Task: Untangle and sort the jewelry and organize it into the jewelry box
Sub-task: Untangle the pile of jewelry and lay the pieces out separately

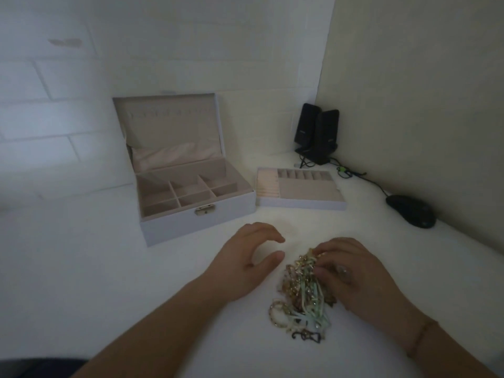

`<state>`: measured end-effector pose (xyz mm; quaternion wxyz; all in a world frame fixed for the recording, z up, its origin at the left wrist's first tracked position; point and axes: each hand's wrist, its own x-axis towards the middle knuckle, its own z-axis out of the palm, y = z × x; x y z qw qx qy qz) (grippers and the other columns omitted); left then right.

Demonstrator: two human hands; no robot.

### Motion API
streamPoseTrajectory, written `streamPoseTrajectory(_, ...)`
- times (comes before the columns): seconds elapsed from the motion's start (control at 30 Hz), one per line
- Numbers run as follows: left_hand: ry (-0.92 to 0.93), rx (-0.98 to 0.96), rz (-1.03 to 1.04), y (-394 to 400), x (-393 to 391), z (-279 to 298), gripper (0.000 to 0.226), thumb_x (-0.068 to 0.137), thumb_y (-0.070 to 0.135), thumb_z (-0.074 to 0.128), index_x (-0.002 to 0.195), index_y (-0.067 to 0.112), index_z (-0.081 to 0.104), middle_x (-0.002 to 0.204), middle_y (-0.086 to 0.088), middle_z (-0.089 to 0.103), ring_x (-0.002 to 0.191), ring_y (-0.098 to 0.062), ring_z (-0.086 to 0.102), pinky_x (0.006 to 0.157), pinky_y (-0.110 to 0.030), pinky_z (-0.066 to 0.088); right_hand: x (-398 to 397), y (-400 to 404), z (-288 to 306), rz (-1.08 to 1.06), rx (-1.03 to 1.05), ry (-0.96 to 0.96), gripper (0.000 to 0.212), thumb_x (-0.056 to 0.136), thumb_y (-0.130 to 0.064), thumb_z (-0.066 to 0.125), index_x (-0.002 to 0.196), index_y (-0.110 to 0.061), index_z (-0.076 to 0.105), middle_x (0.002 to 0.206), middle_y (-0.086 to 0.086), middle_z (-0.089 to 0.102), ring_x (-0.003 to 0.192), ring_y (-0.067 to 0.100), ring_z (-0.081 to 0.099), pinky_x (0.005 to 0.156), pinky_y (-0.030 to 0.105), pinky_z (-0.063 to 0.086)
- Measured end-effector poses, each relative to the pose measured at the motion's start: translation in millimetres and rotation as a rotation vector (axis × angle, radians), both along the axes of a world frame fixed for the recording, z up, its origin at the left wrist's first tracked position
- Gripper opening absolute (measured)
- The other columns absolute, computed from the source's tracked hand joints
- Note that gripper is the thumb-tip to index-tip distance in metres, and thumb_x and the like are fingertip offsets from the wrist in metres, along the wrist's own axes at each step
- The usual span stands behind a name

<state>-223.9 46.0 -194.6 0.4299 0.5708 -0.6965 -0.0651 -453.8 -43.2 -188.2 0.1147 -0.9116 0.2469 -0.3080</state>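
A tangled heap of jewelry (302,293), gold chains mixed with pale green ribbons and a beaded bracelet, lies on the white table near the front. My right hand (354,274) rests on the heap's right side, its fingertips pinching the top of the tangle. My left hand (251,257) hovers just left of the heap, thumb and fingers curved apart, holding nothing. The white jewelry box (196,219) stands open at the back left, its pink compartments bare. Its removable tray (300,201) lies to the right of the box.
Two black speakers (316,132) stand in the far corner, cables trailing along the right wall to a black mouse (411,211). White walls close in behind and to the right. A thin bracelet circles my right wrist (421,336).
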Motion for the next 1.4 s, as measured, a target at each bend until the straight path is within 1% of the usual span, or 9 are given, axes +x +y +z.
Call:
streamPoseTrajectory(0.13, -0.07, -0.075, -0.093, 5.1, -6.2, 1.2, 0.028, 0.088, 0.035, 0.067, 0.11, 0.019, 0.069, 0.115, 0.006, 0.063, 0.112, -0.011, 0.056, 0.097, -0.034, 0.045, -1.8, -1.4, -5.7, 0.008, 0.04, -0.088, 0.009, 0.085, -0.034, 0.057, 0.091, -0.035, 0.063, 0.108, -0.029, 0.056, 0.107, 0.0, 0.052, 0.093, 0.027, 0.043)
streamPoseTrajectory(0.27, -0.166, -0.109, -0.224, 7.8, -13.1, 1.2, 0.031, 0.078, 0.013, 0.076, 0.109, 0.014, 0.07, 0.114, 0.0, 0.064, 0.107, -0.017, 0.059, 0.089, -0.037, 0.048, -7.9, 12.7, -0.9, 0.235, -0.044, -0.052, 0.043, 0.057, 0.001, 0.068, 0.089, -0.028, 0.067, 0.128, -0.008, 0.056, 0.125, 0.024, 0.045, 0.102, 0.029, 0.036)
streamPoseTrajectory(0.43, -0.136, -0.083, -0.221, 8.8, -11.9, 1.8, 0.028, 0.078, 0.014, 0.076, 0.106, 0.015, 0.071, 0.113, 0.001, 0.064, 0.107, -0.015, 0.058, 0.09, -0.035, 0.048, -10.0, 12.8, 0.4, 0.263, -0.006, -0.004, 0.002, 0.08, -0.03, 0.069, 0.079, -0.029, 0.07, 0.126, -0.012, 0.059, 0.126, 0.024, 0.045, 0.099, 0.031, 0.04)
streamPoseTrajectory(0.5, -0.145, -0.085, -0.226, 9.1, -12.3, 2.0, 0.027, 0.079, 0.015, 0.076, 0.106, 0.015, 0.071, 0.113, 0.001, 0.064, 0.107, -0.015, 0.059, 0.09, -0.034, 0.048, -10.9, 9.4, -1.6, 0.255, -0.007, -0.027, 0.014, 0.087, -0.039, 0.061, 0.083, -0.03, 0.071, 0.122, -0.015, 0.062, 0.124, 0.02, 0.048, 0.098, 0.032, 0.042)
streamPoseTrajectory(0.77, 0.081, -0.023, -0.206, 7.4, -13.9, 4.7, 0.024, 0.094, 0.033, 0.061, 0.108, 0.016, 0.07, 0.11, 0.006, 0.067, 0.109, -0.012, 0.06, 0.094, -0.037, 0.048, -2.4, 13.9, 31.8, 0.169, 0.298, -0.327, 0.014, 0.081, -0.032, 0.064, 0.091, -0.031, 0.074, 0.084, -0.013, 0.072, 0.081, 0.01, 0.069, 0.075, 0.027, 0.055)
streamPoseTrajectory(1.0, 0.353, 0.128, -0.245, 7.6, -18.1, 9.4, 0.033, 0.094, 0.037, 0.054, 0.104, 0.011, 0.072, 0.102, 0.001, 0.073, 0.098, -0.022, 0.068, 0.086, -0.052, 0.05, 30.1, 1.7, 76.2, 0.319, 0.433, -0.09, 0.006, 0.077, -0.023, 0.068, 0.078, -0.025, 0.073, 0.073, -0.005, 0.07, 0.064, 0.01, 0.064, 0.065, 0.022, 0.053)
streamPoseTrajectory(1.13, 0.416, 0.168, -0.27, 7.3, -20.1, 8.6, 0.023, 0.088, 0.032, 0.068, 0.099, 0.012, 0.072, 0.097, -0.003, 0.073, 0.092, -0.028, 0.068, 0.085, -0.055, 0.05, 58.1, -6.2, 78.5, 0.292, 0.542, -0.287, 0.007, 0.073, -0.01, 0.063, 0.073, -0.01, 0.07, 0.057, 0.005, 0.063, 0.051, 0.017, 0.056, 0.053, 0.029, 0.047)
streamPoseTrajectory(1.27, 0.426, 0.152, -0.206, 6.0, -20.9, 7.2, 0.01, 0.087, 0.022, 0.07, 0.093, 0.014, 0.072, 0.088, 0.004, 0.071, 0.083, -0.017, 0.068, 0.078, -0.033, 0.054, 73.5, -2.2, 64.7, 0.309, 0.679, -0.492, 0.009, 0.08, -0.003, 0.052, 0.076, -0.004, 0.061, 0.062, 0.015, 0.062, 0.05, 0.025, 0.054, 0.046, 0.029, 0.045)
streamPoseTrajectory(1.4, 0.45, 0.145, -0.199, 0.9, -20.8, 5.9, 0.021, 0.091, 0.029, 0.062, 0.086, 0.009, 0.069, 0.078, -0.003, 0.069, 0.073, -0.031, 0.064, 0.07, -0.048, 0.052, 75.1, 3.8, 52.4, 0.255, 0.867, -0.57, 0.017, 0.09, 0.0, 0.053, 0.077, -0.008, 0.059, 0.061, 0.01, 0.063, 0.039, 0.015, 0.049, 0.04, 0.015, 0.034)
